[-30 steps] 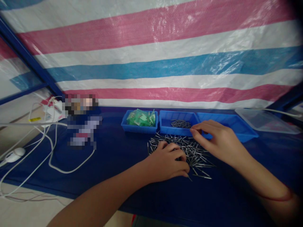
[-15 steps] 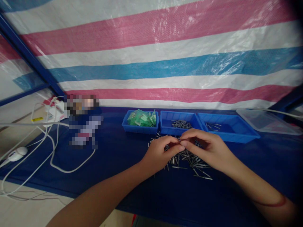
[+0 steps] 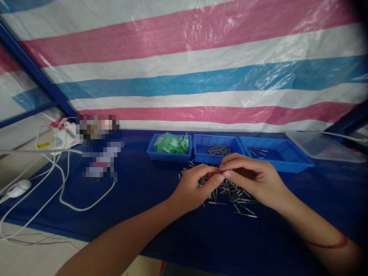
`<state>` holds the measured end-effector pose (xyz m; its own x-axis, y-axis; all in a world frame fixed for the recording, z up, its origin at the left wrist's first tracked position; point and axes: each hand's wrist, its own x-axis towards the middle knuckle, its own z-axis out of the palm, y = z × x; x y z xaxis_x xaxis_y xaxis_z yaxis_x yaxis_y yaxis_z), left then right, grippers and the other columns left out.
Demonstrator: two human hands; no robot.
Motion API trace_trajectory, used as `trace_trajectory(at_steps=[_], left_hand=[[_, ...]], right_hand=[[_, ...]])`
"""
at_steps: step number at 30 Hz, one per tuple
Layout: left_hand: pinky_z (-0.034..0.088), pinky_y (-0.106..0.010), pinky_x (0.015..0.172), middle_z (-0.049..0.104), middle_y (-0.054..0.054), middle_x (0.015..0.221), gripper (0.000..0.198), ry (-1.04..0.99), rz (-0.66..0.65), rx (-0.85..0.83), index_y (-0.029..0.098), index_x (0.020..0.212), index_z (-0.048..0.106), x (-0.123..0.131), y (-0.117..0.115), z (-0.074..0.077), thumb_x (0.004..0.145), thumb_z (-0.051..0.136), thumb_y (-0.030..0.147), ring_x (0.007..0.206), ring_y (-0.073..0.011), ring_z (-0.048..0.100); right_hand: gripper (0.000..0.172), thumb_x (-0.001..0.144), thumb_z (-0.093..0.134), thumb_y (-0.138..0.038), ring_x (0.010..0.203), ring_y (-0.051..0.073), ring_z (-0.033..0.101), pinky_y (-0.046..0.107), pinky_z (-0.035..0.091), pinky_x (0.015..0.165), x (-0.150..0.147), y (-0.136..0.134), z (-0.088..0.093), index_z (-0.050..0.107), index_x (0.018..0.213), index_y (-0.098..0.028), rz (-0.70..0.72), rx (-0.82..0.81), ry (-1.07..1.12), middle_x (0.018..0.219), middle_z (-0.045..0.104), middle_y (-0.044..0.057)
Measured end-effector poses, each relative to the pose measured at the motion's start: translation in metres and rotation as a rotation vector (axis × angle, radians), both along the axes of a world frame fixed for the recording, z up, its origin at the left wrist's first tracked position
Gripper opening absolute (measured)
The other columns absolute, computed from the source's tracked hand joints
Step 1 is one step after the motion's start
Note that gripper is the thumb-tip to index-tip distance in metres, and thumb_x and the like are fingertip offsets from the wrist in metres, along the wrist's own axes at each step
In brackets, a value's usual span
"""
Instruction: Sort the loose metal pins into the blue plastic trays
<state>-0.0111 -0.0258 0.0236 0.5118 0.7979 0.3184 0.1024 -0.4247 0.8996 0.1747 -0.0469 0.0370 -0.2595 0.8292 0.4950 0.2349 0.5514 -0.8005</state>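
Striped sheeting backs a blue table bearing three blue bins. One heap of thin, silvery metal pins, uncountable, lies before them. Apart a second ago, left hand and right hand now meet above it, fingertips narrowly pinched; whether they hold anything, I can't tell.

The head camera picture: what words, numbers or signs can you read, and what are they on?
None can be read for sure.
Yellow label at the far left: too small and blurred.
Green packets: pale marks, too blurred to read.
Pixelated patch: any writing is hidden.
Metal pieces: no writing I can see.
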Motion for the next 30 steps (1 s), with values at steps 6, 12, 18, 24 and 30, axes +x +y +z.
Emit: trace_trajectory(at_steps=[6, 12, 18, 24, 30], left_hand=[[0.043, -0.024, 0.074, 0.065, -0.004, 0.082, 0.021, 0.041, 0.031, 0.098, 0.013, 0.090, 0.065, 0.0001, -0.0017, -0.0007, 0.089, 0.055, 0.031, 0.078, -0.0139, 0.059], [0.045, -0.026, 0.075, 0.064, -0.004, 0.083, 0.021, 0.061, 0.049, 0.110, 0.015, 0.092, 0.064, 0.0005, -0.0018, 0.0003, 0.089, 0.055, 0.033, 0.080, -0.0147, 0.059], [0.044, -0.025, 0.073, 0.063, -0.003, 0.084, 0.016, 0.080, 0.086, 0.119, 0.015, 0.090, 0.062, -0.0003, 0.0003, -0.0012, 0.087, 0.057, 0.030, 0.080, -0.0138, 0.058], [0.043, -0.024, 0.075, 0.062, -0.003, 0.087, 0.011, 0.047, 0.160, 0.154, 0.016, 0.088, 0.060, -0.0017, 0.0010, 0.0033, 0.086, 0.059, 0.026, 0.080, -0.0126, 0.058], [0.044, -0.026, 0.074, 0.061, -0.003, 0.084, 0.015, 0.064, 0.181, 0.189, 0.017, 0.087, 0.059, -0.0029, 0.0008, 0.0044, 0.086, 0.059, 0.032, 0.079, -0.0136, 0.057]], right_hand=[[0.010, 0.081, 0.067, -0.021, 0.086, 0.015, 0.060, 0.027, 0.050, 0.072, -0.0014, 0.0000, -0.0019, 0.068, 0.090, -0.027, -0.063, -0.035, 0.027, 0.092, 0.063, 0.002], [0.005, 0.081, 0.066, -0.027, 0.083, 0.017, 0.060, 0.031, 0.050, 0.071, -0.0024, 0.0002, -0.0017, 0.067, 0.085, -0.024, -0.085, -0.060, 0.001, 0.088, 0.063, 0.004], [0.008, 0.082, 0.065, -0.024, 0.085, 0.017, 0.061, 0.032, 0.049, 0.074, -0.0013, 0.0005, -0.0020, 0.068, 0.089, -0.026, -0.094, -0.024, -0.056, 0.092, 0.064, 0.003], [0.009, 0.084, 0.063, -0.027, 0.087, 0.017, 0.060, 0.031, 0.050, 0.072, -0.0009, 0.0015, -0.0036, 0.066, 0.092, -0.026, -0.114, -0.062, -0.051, 0.094, 0.063, 0.004], [0.012, 0.087, 0.057, -0.032, 0.084, 0.019, 0.061, 0.033, 0.050, 0.074, -0.0050, 0.0016, -0.0025, 0.064, 0.091, -0.023, -0.087, -0.028, -0.181, 0.092, 0.065, 0.006]])
